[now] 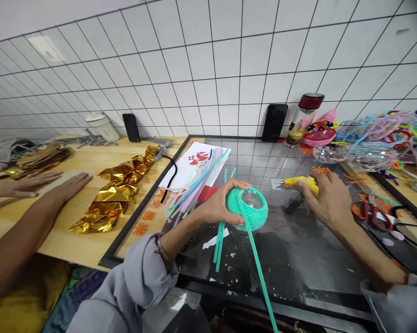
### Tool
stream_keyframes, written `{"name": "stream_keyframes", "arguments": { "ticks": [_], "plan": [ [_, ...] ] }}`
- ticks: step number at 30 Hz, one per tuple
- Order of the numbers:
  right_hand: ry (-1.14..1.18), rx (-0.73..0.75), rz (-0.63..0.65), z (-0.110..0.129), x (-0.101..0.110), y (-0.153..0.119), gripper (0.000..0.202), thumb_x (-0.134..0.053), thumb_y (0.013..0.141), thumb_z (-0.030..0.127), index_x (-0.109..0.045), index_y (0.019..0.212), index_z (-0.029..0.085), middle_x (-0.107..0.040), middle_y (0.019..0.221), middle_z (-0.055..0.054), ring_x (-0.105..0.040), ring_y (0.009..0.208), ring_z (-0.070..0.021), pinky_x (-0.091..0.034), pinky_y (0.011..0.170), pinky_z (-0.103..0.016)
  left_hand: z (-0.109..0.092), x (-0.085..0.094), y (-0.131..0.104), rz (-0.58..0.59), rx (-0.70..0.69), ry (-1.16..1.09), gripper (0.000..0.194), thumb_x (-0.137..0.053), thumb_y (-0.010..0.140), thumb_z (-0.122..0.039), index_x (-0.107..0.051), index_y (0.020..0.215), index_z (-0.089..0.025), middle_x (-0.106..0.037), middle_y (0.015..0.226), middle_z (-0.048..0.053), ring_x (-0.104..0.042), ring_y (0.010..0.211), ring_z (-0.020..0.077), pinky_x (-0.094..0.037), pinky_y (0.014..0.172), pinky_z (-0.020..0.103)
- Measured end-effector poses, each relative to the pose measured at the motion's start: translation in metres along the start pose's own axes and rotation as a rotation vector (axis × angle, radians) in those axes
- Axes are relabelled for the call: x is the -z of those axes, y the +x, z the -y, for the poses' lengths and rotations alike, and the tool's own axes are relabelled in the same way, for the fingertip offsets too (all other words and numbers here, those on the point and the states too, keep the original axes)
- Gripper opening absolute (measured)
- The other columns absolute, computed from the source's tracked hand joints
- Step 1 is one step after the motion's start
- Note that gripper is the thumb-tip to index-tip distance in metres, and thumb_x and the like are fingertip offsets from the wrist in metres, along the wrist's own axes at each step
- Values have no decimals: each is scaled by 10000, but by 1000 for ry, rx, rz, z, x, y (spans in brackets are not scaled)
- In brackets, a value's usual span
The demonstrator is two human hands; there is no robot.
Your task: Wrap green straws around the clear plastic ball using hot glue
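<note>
My left hand [225,203] is closed round a clear, rounded piece wrapped in coils of a green tube-like strand [256,221]. The strand's loose end hangs toward me, past the glass tabletop's near edge. The top of the clear piece shows through the round opening in the coils. My right hand [329,199] is closed on a yellow glue gun [300,183], its nozzle pointing left over a small clear scrap on the glass. Part of its handle is hidden behind my fingers. Loose green strips [219,245] lie under and beside my left hand.
Pastel strips [198,185] lie on white paper [180,173]. Red scissors [371,212] and dark cords are at right, below a heap of colourful strips [385,132]. A bottle [300,122] and phone [275,122] stand by the wall. Left are gold foil [116,196] and another person's hands [66,185].
</note>
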State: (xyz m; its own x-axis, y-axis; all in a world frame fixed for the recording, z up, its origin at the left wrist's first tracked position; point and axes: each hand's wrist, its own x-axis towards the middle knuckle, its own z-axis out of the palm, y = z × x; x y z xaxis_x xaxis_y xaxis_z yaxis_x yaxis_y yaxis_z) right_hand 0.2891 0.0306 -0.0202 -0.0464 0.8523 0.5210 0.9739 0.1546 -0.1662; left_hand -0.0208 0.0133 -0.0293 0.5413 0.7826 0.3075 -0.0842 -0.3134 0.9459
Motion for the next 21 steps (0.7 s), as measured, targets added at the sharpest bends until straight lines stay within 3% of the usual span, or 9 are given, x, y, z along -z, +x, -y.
{"name": "stream_keyframes", "arguments": {
  "ticks": [3, 6, 8, 11, 13, 21],
  "plan": [
    [370, 267, -117, 50, 25, -22, 377, -500, 979, 454, -596, 1169, 143, -663, 934, -113, -651, 826, -239, -528, 734, -362, -2, -2, 0, -15, 2, 1, 704, -935, 533, -293, -555, 1121, -232, -582, 1346, 109, -525, 1312, 322, -370, 1090, 481],
    [471, 474, -84, 99, 48, -50, 394, -552, 977, 433, -538, 1231, 133, -675, 879, -82, -660, 752, -204, -542, 661, -307, -4, -3, 0, -37, 12, 8, 702, -932, 531, -270, -560, 1124, -227, -586, 1350, 109, -522, 1319, 323, -359, 1112, 488],
    [499, 532, -22, 119, 55, -62, 469, -555, 974, 470, -499, 1277, 117, -678, 827, -64, -663, 699, -197, -555, 622, -300, -6, -4, 0, -41, 33, 23, 697, -923, 525, -241, -562, 1121, -228, -580, 1360, 109, -526, 1312, 327, -356, 1117, 497],
    [567, 537, 86, 127, 55, -67, 349, -490, 999, 243, -469, 1325, 122, -673, 799, -31, -640, 618, -153, -545, 570, -256, -9, -5, 0, -36, 52, 39, 696, -921, 521, -250, -558, 1113, -225, -568, 1363, 112, -529, 1303, 329, -366, 1109, 501],
    [599, 510, 116, 124, 53, -64, 375, -470, 966, 127, -475, 1341, 129, -660, 794, -20, -621, 595, -134, -532, 553, -237, -11, -6, 0, -37, 58, 38, 704, -929, 523, -288, -554, 1116, -222, -564, 1369, 118, -530, 1305, 329, -381, 1097, 495],
    [592, 549, 164, 110, 60, -48, 438, -454, 917, 29, -548, 1319, 176, -673, 954, -61, -674, 760, -151, -565, 677, -270, -13, -7, 1, -21, 35, 51, 715, -931, 530, -341, -543, 1117, -215, -562, 1380, 126, -538, 1297, 321, -395, 1088, 482]
  ]
}}
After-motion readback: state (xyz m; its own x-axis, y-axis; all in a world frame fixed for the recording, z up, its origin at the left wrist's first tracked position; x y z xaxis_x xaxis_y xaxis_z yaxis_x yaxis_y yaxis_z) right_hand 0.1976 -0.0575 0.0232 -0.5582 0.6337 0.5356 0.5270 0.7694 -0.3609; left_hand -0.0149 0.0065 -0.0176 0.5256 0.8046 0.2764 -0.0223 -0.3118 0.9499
